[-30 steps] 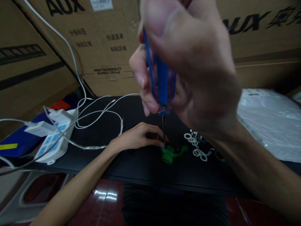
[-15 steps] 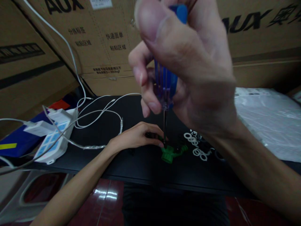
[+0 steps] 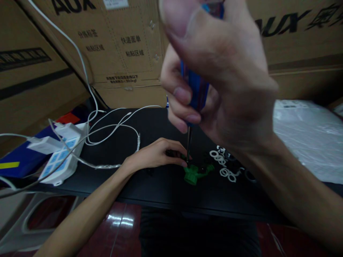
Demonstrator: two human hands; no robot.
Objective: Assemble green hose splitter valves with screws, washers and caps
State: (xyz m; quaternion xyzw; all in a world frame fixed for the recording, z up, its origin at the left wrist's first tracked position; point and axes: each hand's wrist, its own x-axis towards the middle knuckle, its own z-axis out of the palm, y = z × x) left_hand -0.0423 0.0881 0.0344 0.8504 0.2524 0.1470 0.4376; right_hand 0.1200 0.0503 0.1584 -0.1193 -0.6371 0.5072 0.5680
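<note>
My right hand [image 3: 222,67] is wrapped round the blue handle of a screwdriver [image 3: 197,89], close to the camera. The shaft points nearly straight down, and its tip meets the far side of a green plastic fitting [image 3: 191,175] on the black table. From the left, my left hand [image 3: 163,153] pinches the far-left end of this fitting between thumb and fingers, right beside the screwdriver tip. Its palm side and the gripped part are mostly hidden. Just right of the fitting lie several white rings [image 3: 227,174] in a loose cluster, with some dark rings among them.
A white power strip [image 3: 63,157] with plugged-in adapters stands at the left, and white cables [image 3: 118,125] loop over the black table [image 3: 160,194]. Large cardboard boxes [image 3: 128,67] wall off the back. Clear plastic packaging [image 3: 308,139] lies at the right.
My right hand has shifted slightly right, and its fingers have curled tighter and turned round the screwdriver handle. My left hand and the green fitting have stayed in place.
</note>
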